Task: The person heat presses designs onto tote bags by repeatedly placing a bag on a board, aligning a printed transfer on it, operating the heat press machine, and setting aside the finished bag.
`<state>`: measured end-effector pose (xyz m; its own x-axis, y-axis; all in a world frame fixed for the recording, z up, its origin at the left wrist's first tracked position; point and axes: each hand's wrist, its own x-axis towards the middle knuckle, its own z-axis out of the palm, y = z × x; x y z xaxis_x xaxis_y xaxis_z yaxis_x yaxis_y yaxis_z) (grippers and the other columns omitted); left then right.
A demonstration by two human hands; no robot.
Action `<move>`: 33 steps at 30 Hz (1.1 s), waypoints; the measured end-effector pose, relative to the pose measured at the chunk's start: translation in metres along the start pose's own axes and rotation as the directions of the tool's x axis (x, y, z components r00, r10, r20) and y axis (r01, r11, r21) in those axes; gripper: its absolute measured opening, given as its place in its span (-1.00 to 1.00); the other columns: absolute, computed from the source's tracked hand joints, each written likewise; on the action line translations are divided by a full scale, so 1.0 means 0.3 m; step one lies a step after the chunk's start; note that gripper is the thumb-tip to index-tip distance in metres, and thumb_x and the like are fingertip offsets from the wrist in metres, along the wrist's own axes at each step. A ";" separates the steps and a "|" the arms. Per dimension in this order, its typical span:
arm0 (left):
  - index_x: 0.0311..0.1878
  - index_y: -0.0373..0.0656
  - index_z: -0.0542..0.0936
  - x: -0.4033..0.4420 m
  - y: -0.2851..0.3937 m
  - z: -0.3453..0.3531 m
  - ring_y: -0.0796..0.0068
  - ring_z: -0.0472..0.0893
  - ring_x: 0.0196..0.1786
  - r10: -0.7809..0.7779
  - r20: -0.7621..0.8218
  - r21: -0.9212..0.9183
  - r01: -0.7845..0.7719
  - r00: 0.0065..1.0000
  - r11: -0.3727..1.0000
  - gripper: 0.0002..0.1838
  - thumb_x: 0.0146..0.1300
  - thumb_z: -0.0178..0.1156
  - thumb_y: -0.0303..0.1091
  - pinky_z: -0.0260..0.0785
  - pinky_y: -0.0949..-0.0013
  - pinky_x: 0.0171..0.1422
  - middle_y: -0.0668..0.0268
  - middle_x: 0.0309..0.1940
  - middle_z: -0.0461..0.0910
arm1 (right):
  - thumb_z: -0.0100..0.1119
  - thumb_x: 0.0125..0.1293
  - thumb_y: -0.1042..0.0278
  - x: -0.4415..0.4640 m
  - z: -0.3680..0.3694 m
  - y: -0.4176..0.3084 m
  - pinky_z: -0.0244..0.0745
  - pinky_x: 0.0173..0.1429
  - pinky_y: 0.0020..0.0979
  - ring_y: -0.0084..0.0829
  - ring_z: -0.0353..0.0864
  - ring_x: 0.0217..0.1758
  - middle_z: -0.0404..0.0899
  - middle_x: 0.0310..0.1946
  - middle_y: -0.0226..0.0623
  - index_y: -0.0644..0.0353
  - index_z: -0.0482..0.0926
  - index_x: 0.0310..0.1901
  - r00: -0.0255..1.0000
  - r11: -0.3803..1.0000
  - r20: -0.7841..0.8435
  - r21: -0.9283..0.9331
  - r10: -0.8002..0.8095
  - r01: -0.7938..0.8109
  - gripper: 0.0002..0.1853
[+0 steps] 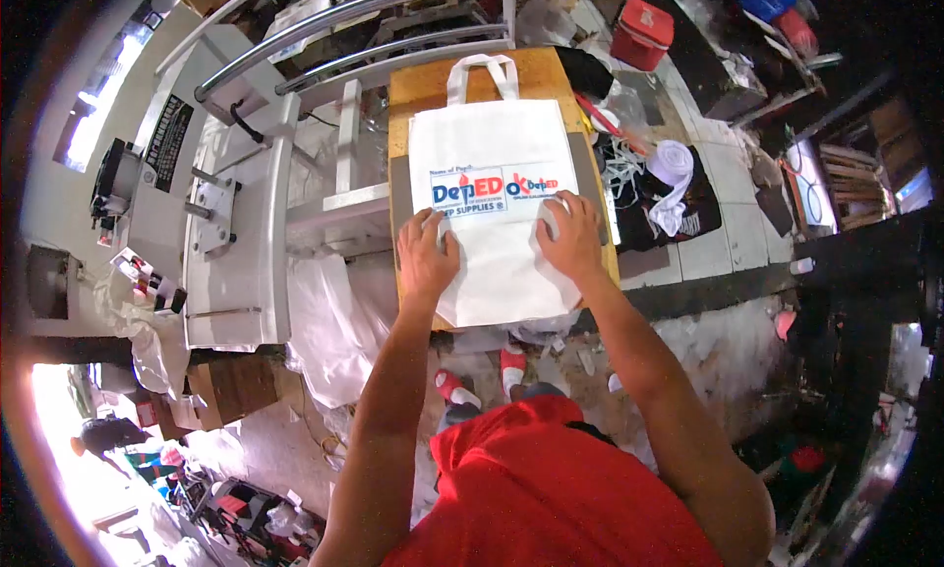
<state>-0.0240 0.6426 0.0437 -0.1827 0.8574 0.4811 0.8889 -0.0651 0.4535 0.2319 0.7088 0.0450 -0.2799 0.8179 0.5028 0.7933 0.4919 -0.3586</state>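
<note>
A white tote bag (503, 257) with blue and red print lies flat on a wooden board (546, 65), its handles at the far end. My left hand (427, 254) rests on the bag's left edge, just below the print, with its fingers apart. On the right side of the bag, my right hand (571, 235) lies with fingers spread and slightly bent, touching the cloth beside the lower right of the print. Neither hand grips anything.
A white machine frame (236, 262) with metal rails (354, 11) stands left of the board. Right of it are a rolled white cloth (672, 166) and a black bag (693, 208) on tiles. A red container (643, 34) stands farther back. White plastic (329, 331) hangs at the left.
</note>
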 end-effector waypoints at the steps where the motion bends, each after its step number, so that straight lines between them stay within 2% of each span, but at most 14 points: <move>1: 0.12 -0.16 0.61 0.001 0.001 -0.002 0.03 0.46 0.22 0.004 -0.005 0.003 -0.004 1.000 1.000 -0.60 0.18 0.25 -0.38 0.29 0.04 0.32 0.12 0.16 0.53 | 0.32 0.15 0.23 0.001 0.001 0.002 0.26 0.28 -0.01 -0.09 0.37 0.24 0.46 0.15 -0.20 0.13 0.60 0.03 1.000 1.000 -0.001 0.006 -0.005 0.005 -0.60; 12: 0.17 -0.24 0.56 -0.002 -0.008 -0.009 -0.06 0.45 0.24 -0.007 -0.002 -0.061 0.007 1.000 0.998 -0.57 0.20 0.22 -0.42 0.27 0.02 0.38 0.01 0.17 0.50 | 0.34 0.13 0.24 0.005 -0.012 -0.006 0.27 0.27 0.00 -0.06 0.37 0.24 0.44 0.14 -0.14 0.16 0.54 0.11 1.000 1.000 0.010 0.004 0.014 -0.014 -0.51; 14: 0.21 -0.23 0.51 -0.008 -0.048 -0.030 -0.08 0.44 0.23 -0.083 -0.187 -0.176 0.050 0.979 0.983 -0.51 0.15 0.21 -0.49 0.25 0.03 0.38 0.01 0.15 0.50 | 0.34 0.12 0.22 0.009 -0.018 -0.006 0.27 0.29 0.01 -0.02 0.38 0.25 0.43 0.15 -0.08 0.18 0.44 0.23 0.999 0.996 -0.035 0.082 0.032 -0.029 -0.39; 17: 0.12 -0.27 0.48 -0.030 -0.112 -0.274 -0.02 0.47 0.19 -0.187 -0.217 -0.226 0.137 0.958 0.964 -0.58 0.13 0.13 -0.59 0.27 0.08 0.36 0.02 0.06 0.50 | 0.35 0.11 0.20 -0.001 -0.002 0.000 0.25 0.33 0.03 0.03 0.36 0.29 0.41 0.18 -0.03 0.20 0.36 0.29 0.997 0.996 -0.040 0.074 0.059 -0.056 -0.30; 20: -0.02 -0.29 0.48 -0.096 -0.446 -0.545 0.04 0.48 0.05 -0.005 -0.427 0.221 0.110 0.904 0.969 -0.66 0.08 0.17 -0.56 0.31 0.09 0.26 0.06 -0.07 0.48 | 0.36 0.10 0.19 0.008 -0.008 -0.011 0.26 0.35 0.03 0.07 0.39 0.29 0.43 0.18 0.03 0.22 0.37 0.29 0.996 0.993 -0.041 0.087 0.083 -0.080 -0.29; 22: -0.06 -0.32 0.46 -0.101 -0.576 -0.787 0.03 0.47 -0.02 -0.109 -0.507 0.396 0.343 0.855 0.852 -0.65 0.04 0.24 -0.52 0.31 0.04 0.21 0.07 -0.12 0.46 | 0.40 0.03 0.23 0.014 0.009 0.005 0.30 0.34 0.02 0.09 0.46 0.21 0.49 0.13 0.08 0.24 0.39 0.28 0.998 1.000 -0.062 -0.008 0.017 -0.018 -0.26; 23: -0.04 -0.31 0.47 -0.143 -0.705 -0.892 0.00 0.48 0.01 -0.051 -0.450 0.545 0.319 0.892 0.775 -0.63 0.05 0.25 -0.46 0.32 -0.01 0.20 0.05 -0.10 0.47 | 0.40 0.09 0.19 0.007 0.002 -0.003 0.14 0.49 0.04 0.00 0.30 0.41 0.37 0.30 -0.02 0.18 0.34 0.37 0.985 0.982 0.080 0.103 0.151 -0.159 -0.22; 24: -0.02 -0.30 0.47 -0.179 -0.827 -1.004 -0.03 0.48 0.03 -0.020 -0.381 0.679 0.295 0.924 0.673 -0.60 0.05 0.27 -0.40 0.33 -0.05 0.19 0.02 -0.07 0.48 | 0.40 0.07 0.27 0.027 -0.019 -0.024 0.20 0.46 0.01 0.00 0.34 0.38 0.41 0.26 -0.01 0.19 0.35 0.35 0.983 0.988 0.129 0.066 0.132 -0.142 -0.23; 25: 0.02 -0.29 0.48 -0.173 -0.832 -1.124 -0.06 0.50 0.06 -0.188 -0.400 0.645 0.421 0.897 0.638 -0.55 0.07 0.28 -0.31 0.35 -0.08 0.20 0.00 -0.01 0.48 | 0.38 0.06 0.35 0.005 0.036 0.015 0.26 0.42 -0.03 0.02 0.38 0.34 0.45 0.21 0.00 0.20 0.36 0.34 0.999 0.994 -0.007 0.104 0.044 -0.043 -0.25; 26: 0.06 -0.27 0.49 -0.146 -0.822 -1.200 -0.09 0.51 0.09 -0.342 -0.410 0.595 0.532 0.845 0.602 -0.50 0.08 0.29 -0.22 0.37 -0.11 0.20 -0.02 0.04 0.49 | 0.36 0.06 0.40 0.028 -0.010 -0.018 0.28 0.41 -0.03 0.06 0.38 0.32 0.46 0.19 0.00 0.20 0.36 0.34 0.997 0.985 0.069 0.170 0.024 -0.036 -0.26; 28: 0.16 -0.24 0.49 -0.124 -0.833 -1.295 -0.12 0.53 0.17 -0.405 -0.455 0.647 0.607 0.793 0.462 -0.42 0.13 0.29 -0.10 0.42 -0.11 0.19 -0.04 0.14 0.48 | 0.34 0.08 0.39 0.030 -0.021 -0.061 0.26 0.42 0.00 0.09 0.36 0.33 0.44 0.21 0.03 0.20 0.36 0.33 1.000 0.992 0.016 0.123 -0.007 0.005 -0.29; 30: 0.22 -0.25 0.44 -0.105 -0.899 -1.343 -0.12 0.54 0.18 -0.530 -0.342 0.700 0.587 0.776 0.406 -0.35 0.15 0.31 -0.06 0.47 -0.09 0.18 -0.02 0.18 0.47 | 0.32 0.08 0.38 0.008 0.015 -0.041 0.22 0.44 0.02 0.10 0.34 0.35 0.40 0.23 0.06 0.21 0.35 0.33 0.999 0.997 -0.004 0.067 0.039 -0.039 -0.29; 31: 0.26 -0.26 0.39 -0.088 -0.907 -1.352 -0.10 0.53 0.21 -0.574 -0.286 0.660 0.592 0.768 0.463 -0.33 0.18 0.30 -0.05 0.50 -0.10 0.15 -0.02 0.22 0.44 | 0.32 0.08 0.38 0.004 0.028 -0.039 0.22 0.44 0.02 0.10 0.34 0.35 0.40 0.23 0.06 0.21 0.35 0.33 0.999 0.997 -0.021 0.074 0.025 -0.023 -0.29; 33: 0.24 -0.20 0.40 -0.088 -0.924 -1.339 -0.14 0.53 0.19 -0.441 -0.388 0.674 0.575 0.809 0.464 -0.39 0.18 0.29 -0.13 0.50 -0.09 0.16 -0.04 0.22 0.42 | 0.33 0.09 0.37 0.000 0.030 -0.016 0.22 0.42 0.07 0.14 0.34 0.33 0.37 0.23 0.12 0.22 0.30 0.32 0.999 0.999 -0.048 0.033 -0.021 0.023 -0.28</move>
<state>-0.4343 0.4330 0.2067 -0.7029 0.5248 0.4802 0.5901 0.8071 -0.0184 0.2232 0.7092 0.0396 -0.2703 0.7920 0.5474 0.7687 0.5199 -0.3726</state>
